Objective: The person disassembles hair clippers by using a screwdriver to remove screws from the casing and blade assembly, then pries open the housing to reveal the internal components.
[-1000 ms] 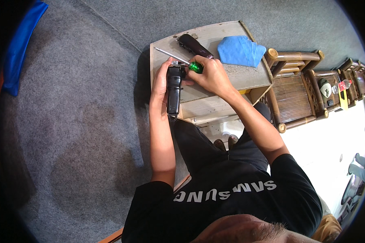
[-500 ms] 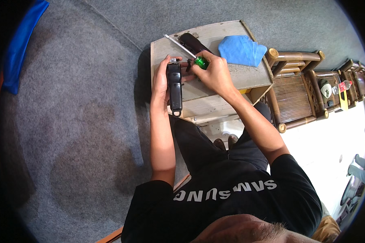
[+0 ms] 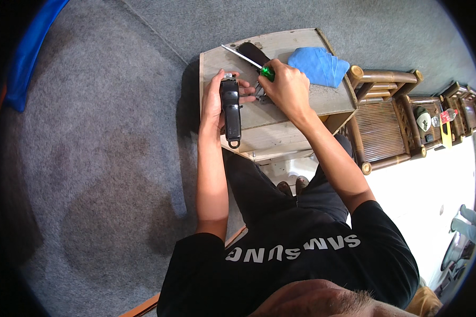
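Observation:
My left hand (image 3: 212, 104) is closed around a black hair clipper (image 3: 231, 111), its metal blade end pointing away from me and its hanging loop toward me. In my right hand (image 3: 289, 91) is a screwdriver (image 3: 268, 72) with a green handle; its silver shaft slants up and to the left, over the tabletop. The screwdriver tip stands apart from the clipper. Small dark bits show below the right fingers, too small to name. A long dark object (image 3: 253, 53) lies on the wooden table (image 3: 214, 62) beyond both hands, partly behind the screwdriver shaft.
A folded blue cloth (image 3: 318, 66) lies at the table's right side. Bamboo chairs (image 3: 376, 124) stand to the right, with a bottle (image 3: 448, 115) and a white-and-dark item (image 3: 423, 120) farther along. Grey carpet (image 3: 106, 158) spreads on the left, with blue fabric (image 3: 29, 58) at the far left.
My right hand has shifted a little to the right with the screwdriver, away from the clipper. The clipper has moved slightly right and away from me in my left hand.

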`<act>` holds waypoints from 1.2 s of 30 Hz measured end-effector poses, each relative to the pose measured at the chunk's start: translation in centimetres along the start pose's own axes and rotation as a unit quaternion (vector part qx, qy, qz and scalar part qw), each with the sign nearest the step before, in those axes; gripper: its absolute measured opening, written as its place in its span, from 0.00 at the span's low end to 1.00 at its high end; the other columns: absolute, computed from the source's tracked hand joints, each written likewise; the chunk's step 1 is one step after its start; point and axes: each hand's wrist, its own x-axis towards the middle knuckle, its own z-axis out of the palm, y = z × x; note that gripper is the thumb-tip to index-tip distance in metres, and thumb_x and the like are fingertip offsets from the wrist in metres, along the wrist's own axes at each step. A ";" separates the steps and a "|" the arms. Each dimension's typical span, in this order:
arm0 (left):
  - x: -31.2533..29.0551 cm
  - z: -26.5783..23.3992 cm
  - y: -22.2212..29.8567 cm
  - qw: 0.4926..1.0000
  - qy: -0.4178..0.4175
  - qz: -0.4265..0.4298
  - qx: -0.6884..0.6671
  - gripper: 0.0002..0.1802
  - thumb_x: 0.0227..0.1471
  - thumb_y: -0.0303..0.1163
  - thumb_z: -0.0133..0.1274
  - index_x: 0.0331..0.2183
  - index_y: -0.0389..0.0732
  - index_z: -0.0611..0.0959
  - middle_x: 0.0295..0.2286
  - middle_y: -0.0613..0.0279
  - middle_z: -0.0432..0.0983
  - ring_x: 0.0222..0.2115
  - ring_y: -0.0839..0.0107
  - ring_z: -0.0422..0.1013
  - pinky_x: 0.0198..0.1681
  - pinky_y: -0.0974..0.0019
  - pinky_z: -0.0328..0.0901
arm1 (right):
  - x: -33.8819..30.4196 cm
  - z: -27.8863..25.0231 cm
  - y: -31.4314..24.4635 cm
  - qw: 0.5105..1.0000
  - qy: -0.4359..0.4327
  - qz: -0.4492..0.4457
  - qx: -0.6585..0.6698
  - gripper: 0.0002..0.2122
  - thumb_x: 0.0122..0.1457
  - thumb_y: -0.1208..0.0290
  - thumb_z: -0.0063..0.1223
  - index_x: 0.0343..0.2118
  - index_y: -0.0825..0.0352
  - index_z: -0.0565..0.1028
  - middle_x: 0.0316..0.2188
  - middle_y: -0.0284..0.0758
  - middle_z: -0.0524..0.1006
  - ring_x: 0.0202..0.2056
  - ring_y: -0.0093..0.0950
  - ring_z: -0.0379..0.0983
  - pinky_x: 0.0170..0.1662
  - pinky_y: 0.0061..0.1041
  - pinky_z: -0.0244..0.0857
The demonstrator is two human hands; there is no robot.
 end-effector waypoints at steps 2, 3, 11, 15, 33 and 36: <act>-0.2 0.2 0.1 1.000 0.005 0.002 0.014 0.29 0.69 0.52 0.47 0.50 0.31 0.76 0.34 0.43 0.80 0.36 0.50 0.84 0.41 0.49 0.83 | 0.0 -0.1 -0.1 0.999 -0.006 -0.024 -0.026 0.13 0.55 0.62 0.68 0.40 0.63 0.82 0.33 0.42 0.86 0.32 0.44 0.84 0.35 0.43 0.78; -0.2 0.2 0.2 1.000 0.001 0.001 0.014 0.29 0.68 0.52 0.47 0.49 0.31 0.76 0.33 0.44 0.80 0.35 0.52 0.84 0.39 0.50 0.83 | -0.1 -0.1 -0.1 0.999 -0.006 -0.025 -0.026 0.13 0.55 0.62 0.68 0.40 0.63 0.82 0.33 0.42 0.86 0.32 0.44 0.84 0.35 0.43 0.78; -0.3 0.0 0.2 1.000 0.002 -0.005 0.019 0.30 0.68 0.53 0.49 0.50 0.31 0.77 0.32 0.47 0.80 0.30 0.57 0.82 0.35 0.54 0.82 | -0.3 0.1 -0.1 0.999 0.004 -0.029 -0.019 0.11 0.57 0.63 0.68 0.40 0.61 0.85 0.33 0.41 0.86 0.32 0.43 0.84 0.34 0.40 0.77; -0.4 0.1 0.3 0.999 -0.008 0.002 0.033 0.30 0.68 0.53 0.49 0.49 0.32 0.78 0.30 0.50 0.81 0.27 0.62 0.81 0.32 0.56 0.82 | -0.3 -0.2 0.1 1.000 0.010 0.000 0.026 0.11 0.59 0.62 0.67 0.40 0.63 0.85 0.29 0.44 0.85 0.30 0.45 0.84 0.34 0.40 0.76; -0.3 -0.1 0.0 0.999 -0.008 0.014 0.045 0.27 0.69 0.53 0.50 0.47 0.34 0.80 0.27 0.54 0.81 0.24 0.67 0.80 0.29 0.59 0.80 | -0.7 -3.0 1.8 0.989 -0.029 0.082 0.120 0.14 0.63 0.61 0.65 0.41 0.69 0.85 0.22 0.46 0.81 0.23 0.33 0.80 0.31 0.34 0.71; -0.3 -0.1 0.1 0.999 -0.010 0.009 0.034 0.27 0.68 0.53 0.50 0.46 0.35 0.81 0.27 0.55 0.80 0.23 0.68 0.79 0.28 0.61 0.78 | -0.8 -3.0 1.6 0.989 -0.035 0.086 0.116 0.15 0.63 0.60 0.65 0.41 0.69 0.85 0.21 0.45 0.80 0.23 0.32 0.80 0.30 0.34 0.71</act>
